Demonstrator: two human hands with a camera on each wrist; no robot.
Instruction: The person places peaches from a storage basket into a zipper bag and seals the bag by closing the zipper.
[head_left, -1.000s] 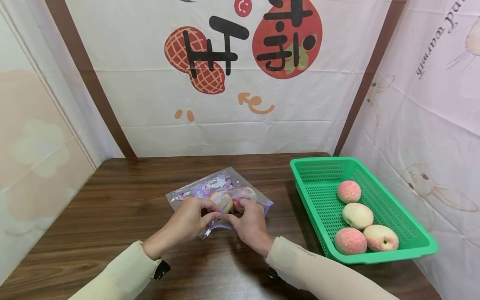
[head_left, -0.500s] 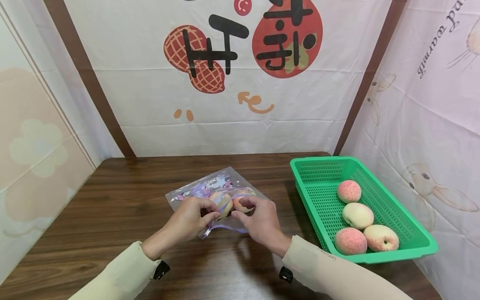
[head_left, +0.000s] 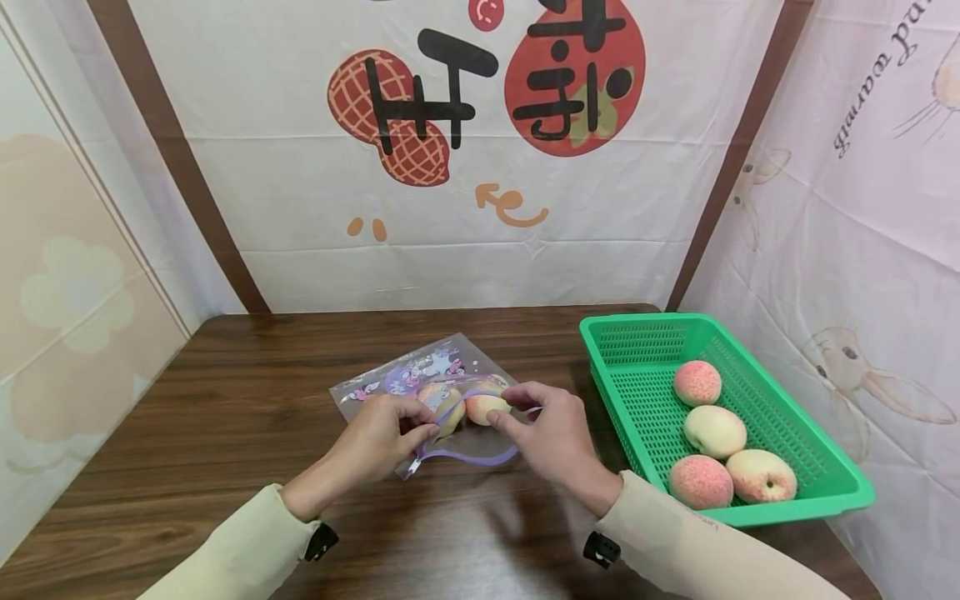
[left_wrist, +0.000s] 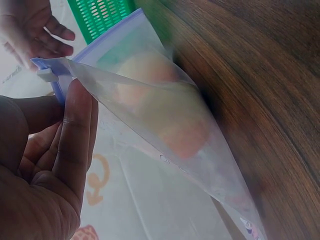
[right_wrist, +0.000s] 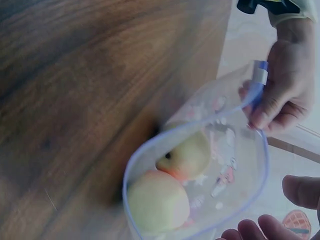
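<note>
Peaches, two of them, sat inside a clear printed zip bag that lay on the dark wooden table, near its middle and just left of a green basket. From where I stood, the person's left hand pinched the near left corner of the bag's purple-edged mouth, thumb and fingers clamped on the strip beside the small slider. The right hand held the opposite side of the mouth with curled fingers, so the opening stood as a wide loop, plain to see in the right wrist view. To my eye the work in hand was spreading the mouth, and doing that well would call for both pinches to stay on the stiff zip strip and not on the thin film, which looked likely to stretch or slip, with the pull kept level so the fruit did not roll out. Four more peaches lay in the basket, well apart from the bag. The basket's left wall stood near the right wrist, so a wide sweep that way could knock it; the bare wood left of the bag and toward the person offered the open room, while the table's far edge met the hung cloth
</note>
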